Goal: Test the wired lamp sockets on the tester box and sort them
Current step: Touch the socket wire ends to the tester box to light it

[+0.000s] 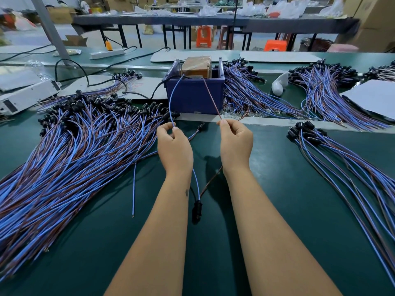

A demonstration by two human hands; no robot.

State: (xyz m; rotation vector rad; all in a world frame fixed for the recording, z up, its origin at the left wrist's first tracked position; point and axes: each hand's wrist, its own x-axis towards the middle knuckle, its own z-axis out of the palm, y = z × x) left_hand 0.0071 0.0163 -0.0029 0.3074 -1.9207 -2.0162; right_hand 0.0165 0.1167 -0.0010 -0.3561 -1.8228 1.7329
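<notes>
While left hand pinches blue wire and right hand brown wire — both reach tester box

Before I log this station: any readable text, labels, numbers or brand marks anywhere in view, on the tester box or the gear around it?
None can be read.
Brown taped block inside the blue plastic tester box: a pale label strip at its lower edge, too blurred to read.
White metal housings on the left: dark end panels, no legible marks.
White power strip beyond: no legible print.
Cardboard cartons behind: any print is blurred.
</notes>
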